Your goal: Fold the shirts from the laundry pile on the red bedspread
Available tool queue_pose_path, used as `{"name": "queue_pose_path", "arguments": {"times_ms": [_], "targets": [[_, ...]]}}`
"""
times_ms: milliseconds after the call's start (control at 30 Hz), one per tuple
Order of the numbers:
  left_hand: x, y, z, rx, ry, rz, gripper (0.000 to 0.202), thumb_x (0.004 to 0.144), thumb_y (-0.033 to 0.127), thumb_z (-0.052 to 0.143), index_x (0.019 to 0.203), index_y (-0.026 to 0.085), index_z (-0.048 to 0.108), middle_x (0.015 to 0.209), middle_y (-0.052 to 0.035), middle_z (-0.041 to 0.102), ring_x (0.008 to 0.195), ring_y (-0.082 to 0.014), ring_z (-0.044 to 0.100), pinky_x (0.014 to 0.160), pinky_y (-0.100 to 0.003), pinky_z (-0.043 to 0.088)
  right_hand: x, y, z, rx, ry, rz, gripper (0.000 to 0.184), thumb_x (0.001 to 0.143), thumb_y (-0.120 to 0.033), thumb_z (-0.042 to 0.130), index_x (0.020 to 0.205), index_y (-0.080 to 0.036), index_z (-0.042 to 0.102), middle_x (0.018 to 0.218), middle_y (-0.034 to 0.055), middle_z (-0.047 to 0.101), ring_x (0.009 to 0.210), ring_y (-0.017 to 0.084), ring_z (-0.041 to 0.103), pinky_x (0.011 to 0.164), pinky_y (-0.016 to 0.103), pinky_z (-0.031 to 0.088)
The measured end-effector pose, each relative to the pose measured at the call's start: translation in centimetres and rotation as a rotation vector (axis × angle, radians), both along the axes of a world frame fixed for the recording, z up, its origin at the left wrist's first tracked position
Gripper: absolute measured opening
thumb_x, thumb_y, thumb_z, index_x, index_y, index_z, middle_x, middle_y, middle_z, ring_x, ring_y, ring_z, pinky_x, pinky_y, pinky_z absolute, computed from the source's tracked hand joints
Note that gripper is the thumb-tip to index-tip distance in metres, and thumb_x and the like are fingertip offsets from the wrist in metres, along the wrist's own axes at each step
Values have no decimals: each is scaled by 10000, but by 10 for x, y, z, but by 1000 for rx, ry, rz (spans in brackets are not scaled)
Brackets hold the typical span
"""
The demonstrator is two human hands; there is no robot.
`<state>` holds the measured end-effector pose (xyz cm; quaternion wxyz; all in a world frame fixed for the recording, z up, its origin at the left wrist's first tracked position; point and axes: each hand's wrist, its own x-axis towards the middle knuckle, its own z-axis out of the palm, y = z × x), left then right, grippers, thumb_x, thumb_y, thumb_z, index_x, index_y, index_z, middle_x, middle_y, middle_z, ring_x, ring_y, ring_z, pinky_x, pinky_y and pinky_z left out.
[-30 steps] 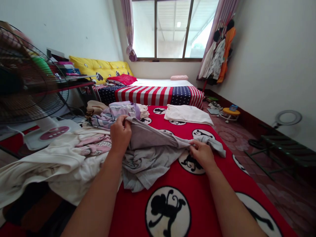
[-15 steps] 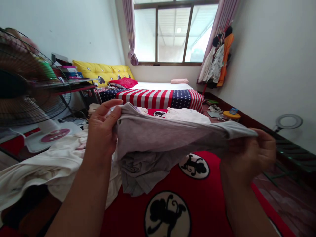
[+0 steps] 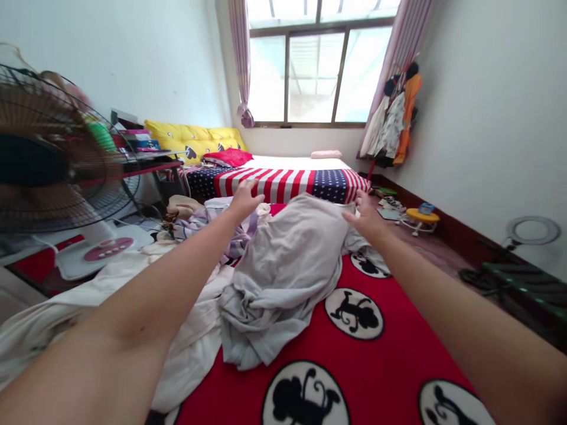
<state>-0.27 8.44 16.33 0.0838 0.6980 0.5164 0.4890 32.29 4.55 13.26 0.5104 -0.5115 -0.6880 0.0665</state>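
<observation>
A light grey garment, soft and rumpled, is spread over the red cloth with its lower part bunched toward me. Past its far left side, my left hand is stretched out with fingers apart and nothing in them. My right hand hovers by the garment's far right edge, its thumb and fingers apart; whether it touches the fabric I cannot tell. Cream clothes lie heaped on the left, partly behind my left forearm. A striped purple-and-white garment lies beyond them.
Beneath the clothes is a red cloth with monkey figures in white circles. A fan stands at the left. Farther off are a bed with a flag-patterned cover, a yellow stool and a ring light on the right.
Both hands have let go of the stretched grey garment and reached farther forward. It has dropped from mid-air and now lies spread on the red cloth. My view has tilted up slightly.
</observation>
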Motion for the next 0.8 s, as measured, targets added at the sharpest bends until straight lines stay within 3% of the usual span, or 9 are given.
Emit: {"name": "queue_pose_path", "arguments": {"times_ms": [67,167,267,333,400,467,600,700,800], "targets": [[-9,-25,-30,-38,191,-5,453,699,201,635,1148,140,642,1358,-133,490,1301,-297,411,1092,-405,304,-14,-41,-33,-101,-76,53,498,734,-192,632,1216,-181,504,1244,132,554,1101,247,555,885,409,476],[-24,-73,-65,-86,395,-164,293,740,245,588,1002,195,711,1247,-82,580,1170,-241,534,1019,-345,386,-41,-119,-77,-162,-210,298,224,771,-168,589,990,-206,613,1035,63,616,980,200,588,862,353,479],[-35,-116,-75,-218,547,-274,224,788,280,544,878,190,728,943,-62,686,858,-178,633,787,-267,459,-67,-181,-100,-295,-402,418,185,751,-139,624,918,-222,621,984,28,609,891,180,590,804,314,476],[-39,-137,-73,-322,680,-194,246,807,358,541,780,192,720,741,-45,677,693,-169,613,636,-257,414,-85,-203,-105,-308,-489,426,273,735,-133,654,987,-228,609,1007,27,603,888,187,583,790,311,471],[-39,-153,-70,-426,801,-90,383,806,505,529,651,192,686,620,-43,636,607,-173,579,552,-262,338,-103,-211,-106,-278,-540,422,384,732,-132,668,1091,-234,576,1078,36,589,909,191,580,798,307,470],[-35,-165,-72,-502,858,-79,503,781,623,502,568,189,640,565,-42,596,566,-169,549,516,-263,278,-121,-212,-107,-248,-599,425,417,744,-138,663,1135,-234,553,1117,45,577,914,193,582,781,296,473],[-26,-175,-88,-429,806,-154,336,751,484,588,595,187,607,644,-26,598,639,-161,543,544,-255,279,-144,-208,-111,-224,-740,419,169,799,-105,568,938,-195,601,1002,55,606,896,211,592,727,291,467],[-27,-172,-94,-369,553,-177,237,757,356,556,603,176,554,647,-12,572,667,-156,533,590,-253,325,-136,-205,-108,-296,-579,458,170,791,-65,511,880,-187,588,958,52,619,831,192,617,700,280,462],[-42,-160,-84,-444,24,-121,239,770,398,497,702,173,538,622,5,547,610,-153,524,555,-249,365,-102,-203,-90,-527,-132,557,60,828,-175,519,861,-194,565,772,7,625,669,156,641,619,251,470]]}}
